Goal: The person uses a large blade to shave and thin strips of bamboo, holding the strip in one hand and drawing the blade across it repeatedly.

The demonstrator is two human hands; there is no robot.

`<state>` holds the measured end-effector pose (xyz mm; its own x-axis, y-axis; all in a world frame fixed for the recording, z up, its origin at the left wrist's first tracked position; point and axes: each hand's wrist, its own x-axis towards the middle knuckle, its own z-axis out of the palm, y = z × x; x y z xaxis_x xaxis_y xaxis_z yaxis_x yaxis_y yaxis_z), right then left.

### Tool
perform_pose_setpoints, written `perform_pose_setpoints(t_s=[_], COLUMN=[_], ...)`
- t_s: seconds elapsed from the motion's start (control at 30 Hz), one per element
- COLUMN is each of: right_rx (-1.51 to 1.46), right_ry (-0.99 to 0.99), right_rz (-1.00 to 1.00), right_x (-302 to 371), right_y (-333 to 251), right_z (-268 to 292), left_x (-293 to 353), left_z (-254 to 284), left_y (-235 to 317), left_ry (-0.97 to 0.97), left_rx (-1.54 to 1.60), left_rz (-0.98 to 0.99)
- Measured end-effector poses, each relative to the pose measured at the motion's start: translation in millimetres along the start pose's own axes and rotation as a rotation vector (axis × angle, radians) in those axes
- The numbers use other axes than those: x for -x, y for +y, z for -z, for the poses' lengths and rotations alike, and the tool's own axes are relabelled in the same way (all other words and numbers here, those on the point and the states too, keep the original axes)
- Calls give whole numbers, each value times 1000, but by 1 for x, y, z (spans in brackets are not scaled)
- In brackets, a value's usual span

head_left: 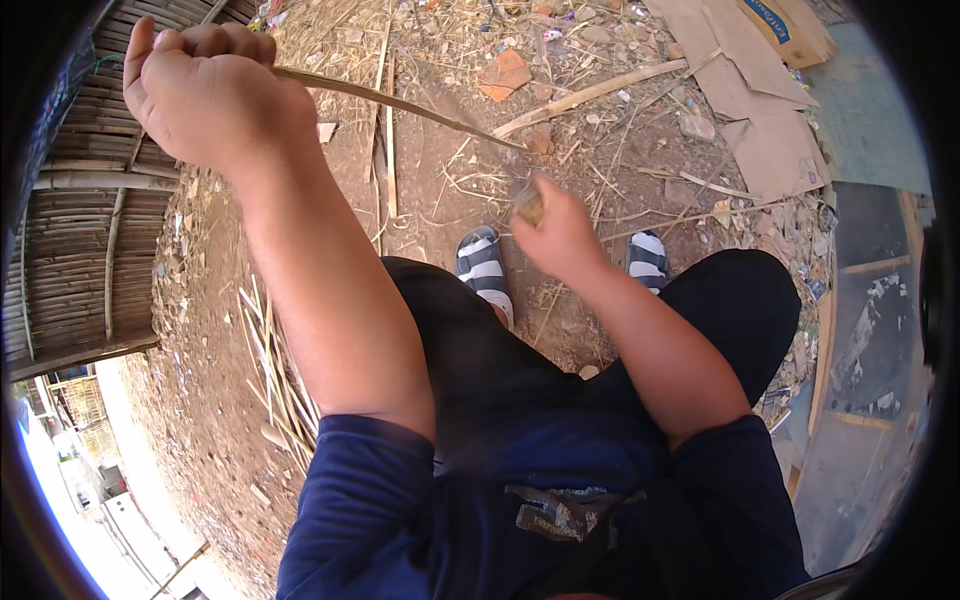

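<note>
My left hand (215, 105), raised at the upper left, is closed around one end of a long thin bamboo strip (390, 99). The strip slants down to the right, and its far end hangs just above my right hand (560, 230). My right hand, low between my knees, is wrapped round a short yellow-brown object with a greyish end (527, 203). It looks like a handle, but blur and my fingers hide what kind of tool it is. Whether it touches the strip I cannot tell.
Loose bamboo strips (270, 375) lie on the dirt at the left, beside a woven bamboo wall (85, 250). Ahead are a long split piece (600, 92), a broken brick piece (503, 75) and shavings. Flattened cardboard (775, 155) lies at the right. My sandalled feet (482, 262) stand below my hands.
</note>
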<state>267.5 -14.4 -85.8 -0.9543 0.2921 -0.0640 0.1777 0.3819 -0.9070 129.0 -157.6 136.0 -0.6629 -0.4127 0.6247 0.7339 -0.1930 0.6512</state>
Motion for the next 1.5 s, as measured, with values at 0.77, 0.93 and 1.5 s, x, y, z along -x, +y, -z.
perform_pose_setpoints(t_s=[0.77,0.93,1.5], right_rx=[220,52,57], right_ry=[-125,0,40], right_rz=[-236,-154,-213], right_x=[-18,-24,-30], right_y=[53,-3,71], right_z=[-24,6,-28], left_x=[-9,-9,-11], left_z=[12,15,19], left_y=[0,-3,-6], left_ry=[13,-64,110], left_rx=[-16,26,-80], left_rz=[41,17,4])
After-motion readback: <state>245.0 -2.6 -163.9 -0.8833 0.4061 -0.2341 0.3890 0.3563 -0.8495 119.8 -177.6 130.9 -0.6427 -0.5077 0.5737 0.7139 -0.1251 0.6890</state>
